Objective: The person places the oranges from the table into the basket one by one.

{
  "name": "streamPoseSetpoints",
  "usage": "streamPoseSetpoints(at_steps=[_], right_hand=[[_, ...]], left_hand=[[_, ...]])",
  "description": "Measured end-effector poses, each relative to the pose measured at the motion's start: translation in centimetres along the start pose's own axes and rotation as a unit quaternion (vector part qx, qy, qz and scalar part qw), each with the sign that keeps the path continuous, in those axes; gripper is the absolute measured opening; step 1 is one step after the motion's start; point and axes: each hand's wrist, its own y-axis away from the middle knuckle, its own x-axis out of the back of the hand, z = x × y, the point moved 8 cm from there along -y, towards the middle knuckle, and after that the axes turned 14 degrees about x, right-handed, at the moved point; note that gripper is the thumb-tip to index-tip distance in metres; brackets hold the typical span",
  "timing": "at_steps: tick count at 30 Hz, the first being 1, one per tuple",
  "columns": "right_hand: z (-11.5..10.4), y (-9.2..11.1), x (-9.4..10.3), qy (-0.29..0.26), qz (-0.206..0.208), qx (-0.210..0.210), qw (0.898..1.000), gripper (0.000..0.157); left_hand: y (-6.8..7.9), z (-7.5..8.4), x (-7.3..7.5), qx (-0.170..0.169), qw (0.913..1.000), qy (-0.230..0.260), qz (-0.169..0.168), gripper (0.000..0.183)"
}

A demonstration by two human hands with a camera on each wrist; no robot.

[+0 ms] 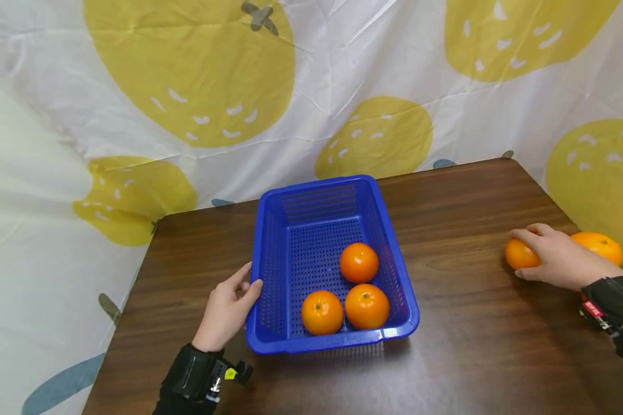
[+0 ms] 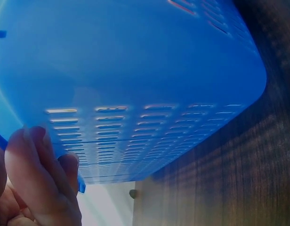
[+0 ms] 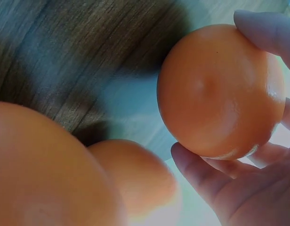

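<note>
A blue plastic basket with perforated walls stands mid-table and has three oranges inside: one orange farther back, another orange front left, a third orange front right. My left hand grips its left rim, thumb on top; in the left wrist view the fingers lie against the outer wall. Over at the right, my right hand holds an orange between thumb and fingers. Close beside that hand is another orange, and the right wrist view shows a further orange partly hidden behind the nearest one.
The brown wooden table has its back edge against a white cloth printed with yellow fruit. This cloth also hangs along the left and right sides. Bare wood lies between the basket and my right hand.
</note>
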Motion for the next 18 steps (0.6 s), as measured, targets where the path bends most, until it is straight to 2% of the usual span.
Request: streamPoseSetpoints(at_steps=[3,18], right_hand=[[-0.1,-0.1,-0.1,0.001,-0.003,0.002,1.000,0.075],[-2.3,-1.0,1.7,0.006,0.038,0.039,0.998,0.070]], left_hand=[[0.1,0.1,0.0,-0.002,1.0000,-0.001,0.000,0.054],[0.2,0.1,0.0,0.000,1.0000,-0.001,-0.001,0.053]])
